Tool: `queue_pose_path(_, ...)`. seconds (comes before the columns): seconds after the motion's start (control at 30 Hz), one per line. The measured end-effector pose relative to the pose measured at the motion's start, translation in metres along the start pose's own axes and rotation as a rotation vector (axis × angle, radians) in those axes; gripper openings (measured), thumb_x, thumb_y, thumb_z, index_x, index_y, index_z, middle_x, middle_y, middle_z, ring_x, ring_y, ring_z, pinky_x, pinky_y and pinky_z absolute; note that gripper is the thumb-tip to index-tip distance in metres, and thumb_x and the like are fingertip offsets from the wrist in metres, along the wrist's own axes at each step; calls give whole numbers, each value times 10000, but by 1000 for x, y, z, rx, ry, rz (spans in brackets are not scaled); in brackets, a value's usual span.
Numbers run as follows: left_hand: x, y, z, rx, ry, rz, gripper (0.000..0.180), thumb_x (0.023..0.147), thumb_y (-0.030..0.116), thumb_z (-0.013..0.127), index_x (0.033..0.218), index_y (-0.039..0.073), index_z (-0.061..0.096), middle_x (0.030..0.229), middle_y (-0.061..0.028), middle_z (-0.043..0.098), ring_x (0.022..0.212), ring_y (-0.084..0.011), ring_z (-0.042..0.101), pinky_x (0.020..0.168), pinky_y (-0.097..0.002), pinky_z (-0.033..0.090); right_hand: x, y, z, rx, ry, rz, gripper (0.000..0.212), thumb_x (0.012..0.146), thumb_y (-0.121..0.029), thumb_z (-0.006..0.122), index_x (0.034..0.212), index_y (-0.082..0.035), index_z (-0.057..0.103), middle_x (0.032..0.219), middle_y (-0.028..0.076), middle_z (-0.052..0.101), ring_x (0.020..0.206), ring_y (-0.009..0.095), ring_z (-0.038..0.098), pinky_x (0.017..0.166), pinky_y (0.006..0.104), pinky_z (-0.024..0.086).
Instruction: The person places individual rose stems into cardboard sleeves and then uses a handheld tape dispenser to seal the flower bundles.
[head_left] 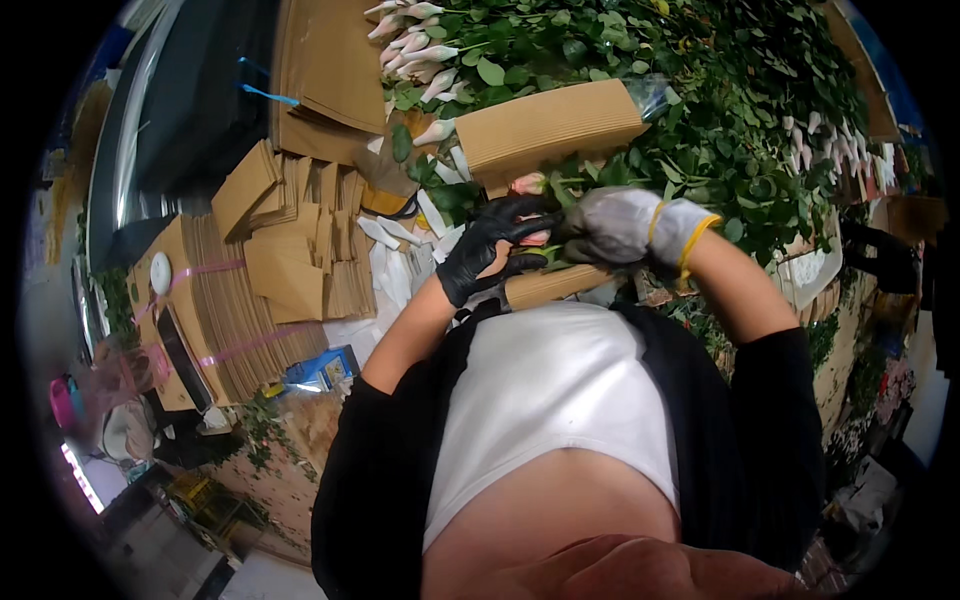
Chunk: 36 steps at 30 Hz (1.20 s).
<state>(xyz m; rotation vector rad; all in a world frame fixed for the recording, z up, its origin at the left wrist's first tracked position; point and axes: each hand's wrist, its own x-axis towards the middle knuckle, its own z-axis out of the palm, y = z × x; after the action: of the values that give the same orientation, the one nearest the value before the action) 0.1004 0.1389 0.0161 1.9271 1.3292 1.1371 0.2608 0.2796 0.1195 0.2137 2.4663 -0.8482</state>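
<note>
My left hand, in a black glove with a patch of bare skin showing, curls its fingers around a pink rose. Close beside it on the right, my right hand wears a greyish-white glove with a yellow cuff. Its fingers bend down over the green stems by the rose, and their tips are blurred, so what they pinch is hidden. Another pink rose lies just beyond the left fingers. A strip of brown corrugated cardboard lies under both hands, near my body.
Beyond my hands lies a stack of corrugated cardboard. Leafy rose stems heap up behind and to the right. White-sleeved rose buds lie at the far left of the heap. Cardboard sheets bundled with pink string stand at left, near a blue box.
</note>
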Motion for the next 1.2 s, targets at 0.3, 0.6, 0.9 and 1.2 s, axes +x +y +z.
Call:
queue_pose_path(0.3,-7,-25,10,84,-2,-28,477,678,239,789,1110,95,645,1112,-79,635,1039,-313,555,941,-395,412,18,-12,-15,-338,-329,222,257,779,-219,581,1008,-152,677,950,130,671,909,311,648,775,409,513)
queue_pose_path(0.6,-11,-7,9,106,35,-49,497,685,251,799,1139,126,641,1079,-54,642,1072,-295,539,944,-394,408,17,8,-1,-346,-278,155,198,788,-231,586,948,-162,680,906,110,674,861,324,640,727,414,515)
queue_pose_path(0.9,-6,1,9,29,107,-15,361,688,175,779,998,65,631,951,-72,629,934,-305,563,858,-398,429,-12,-7,-15,-142,361,20,247,831,-210,593,1051,-99,614,720,159,628,667,335,614,612,422,480)
queue_pose_path(1.2,-25,-10,26,46,192,-69,356,698,157,791,1018,67,664,1007,-83,667,1052,-349,558,901,-406,428,-2,-10,8,-23,405,102,193,838,-261,599,902,-79,609,763,185,632,716,372,614,637,452,487)
